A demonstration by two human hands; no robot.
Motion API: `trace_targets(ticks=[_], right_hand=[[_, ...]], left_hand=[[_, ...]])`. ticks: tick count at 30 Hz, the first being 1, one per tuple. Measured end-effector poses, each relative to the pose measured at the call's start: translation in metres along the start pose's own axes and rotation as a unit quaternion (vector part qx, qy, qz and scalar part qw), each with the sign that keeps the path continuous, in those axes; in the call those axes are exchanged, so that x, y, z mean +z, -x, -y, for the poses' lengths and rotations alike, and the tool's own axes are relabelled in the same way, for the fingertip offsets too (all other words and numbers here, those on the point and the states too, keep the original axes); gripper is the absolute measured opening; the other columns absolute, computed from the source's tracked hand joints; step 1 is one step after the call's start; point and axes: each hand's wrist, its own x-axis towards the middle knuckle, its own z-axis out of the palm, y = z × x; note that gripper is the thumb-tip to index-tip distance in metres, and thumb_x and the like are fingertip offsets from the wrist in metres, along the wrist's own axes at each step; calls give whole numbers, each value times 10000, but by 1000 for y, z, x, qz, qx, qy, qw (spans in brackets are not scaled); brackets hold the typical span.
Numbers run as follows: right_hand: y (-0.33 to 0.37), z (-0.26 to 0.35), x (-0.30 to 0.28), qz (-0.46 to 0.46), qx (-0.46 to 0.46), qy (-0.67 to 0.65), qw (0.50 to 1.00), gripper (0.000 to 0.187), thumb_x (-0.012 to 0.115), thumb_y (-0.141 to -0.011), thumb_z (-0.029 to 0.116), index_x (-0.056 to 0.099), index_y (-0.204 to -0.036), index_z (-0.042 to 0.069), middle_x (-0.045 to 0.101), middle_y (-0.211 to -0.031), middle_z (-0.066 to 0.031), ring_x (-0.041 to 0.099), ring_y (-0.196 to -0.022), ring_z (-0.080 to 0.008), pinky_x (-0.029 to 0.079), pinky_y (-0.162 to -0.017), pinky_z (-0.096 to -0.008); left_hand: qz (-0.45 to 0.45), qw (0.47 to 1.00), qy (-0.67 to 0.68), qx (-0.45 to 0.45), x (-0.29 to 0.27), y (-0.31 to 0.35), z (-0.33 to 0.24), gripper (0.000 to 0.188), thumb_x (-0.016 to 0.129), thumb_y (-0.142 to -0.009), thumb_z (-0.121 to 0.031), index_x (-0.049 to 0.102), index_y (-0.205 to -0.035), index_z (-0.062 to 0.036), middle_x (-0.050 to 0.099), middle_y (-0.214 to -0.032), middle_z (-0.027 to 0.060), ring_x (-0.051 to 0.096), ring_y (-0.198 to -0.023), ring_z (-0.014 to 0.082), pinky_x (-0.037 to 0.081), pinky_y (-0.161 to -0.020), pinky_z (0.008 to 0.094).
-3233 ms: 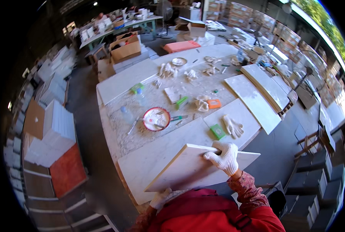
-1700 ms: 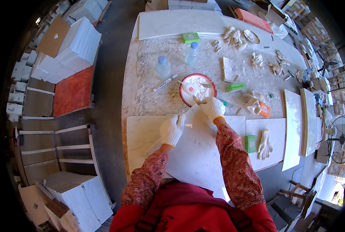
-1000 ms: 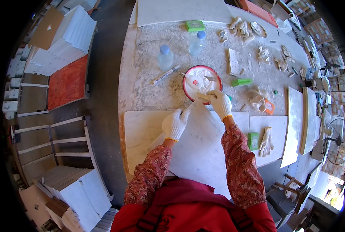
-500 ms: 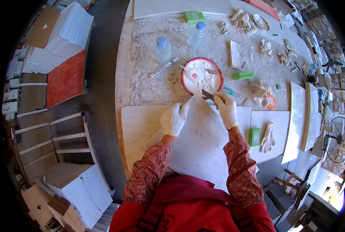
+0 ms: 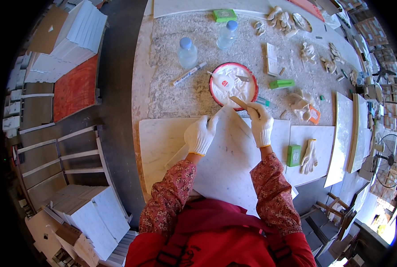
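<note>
Presently, we judge the step in hand to be blade work at the far corner of one marble slab (image 5: 227, 164). The slab lies at 6 o'clock from the red-rimmed dish (image 5: 211, 90), its corner by the near rim; contact there we cannot confirm. The gloved left hand (image 5: 200, 135) is clamped on the slab's 10 o'clock edge. The gloved right hand (image 5: 261, 124) is closed around one flat blade (image 5: 238, 103), whose tip reaches over the dish. In our judgement, the next move calls for a steady slab and a controlled blade angle, clear of the left thumb.

Taking clock positions from the dish, we count two capped bottles: one clear bottle (image 5: 187, 55) at 10, a second bottle (image 5: 226, 36) at 12. We count one marker (image 5: 188, 74) near 9, one green case (image 5: 281, 83) at 3, and two green boxes: a far box (image 5: 225, 15) at 12, a near box (image 5: 293, 155) between 4 and 5. Beside the latter lies one flat glove (image 5: 309, 156). Crumpled gloves (image 5: 301, 107) overlap; we cannot count them reliably.
</note>
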Motion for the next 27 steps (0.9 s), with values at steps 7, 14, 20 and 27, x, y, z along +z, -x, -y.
trace_targets(ticks=[7, 14, 20, 27], right_hand=[[-2, -2, 2, 74, 76, 22, 994, 157, 665, -906, 178, 734, -1001, 74, 725, -864, -109, 697, -748, -228, 518, -690, -317], [-20, -4, 18, 20, 23, 77, 997, 160, 640, -918, 230, 741, -980, 122, 713, -851, -120, 698, -765, -280, 528, -698, -344], [-42, -3, 8, -7, -146, 332, 932, 120, 679, -857, 256, 759, -916, 189, 703, -877, -68, 656, -827, -292, 507, -744, -426], [-89, 28, 56, 42, -157, 341, 926, 284, 725, -784, 378, 737, -992, 186, 694, -984, -86, 634, -958, -338, 492, -830, -437]], left_hand=[[2, 1000, -15, 1, -7, -1, -8, 429, 572, -951, -497, 643, -744, -128, 650, -649, 158, 638, -615, 393, 475, -535, 495], [-23, 999, -37, 14, -6, 0, -9, 436, 575, -950, -490, 626, -708, -131, 636, -618, 150, 625, -570, 381, 465, -504, 485], [-60, 996, -43, 42, -4, 2, -9, 425, 599, -943, -463, 600, -671, -137, 600, -566, 140, 599, -522, 370, 448, -471, 471], [-63, 996, -43, 56, -6, 2, -10, 415, 602, -950, -456, 592, -673, -148, 588, -554, 126, 596, -500, 346, 449, -453, 436]])
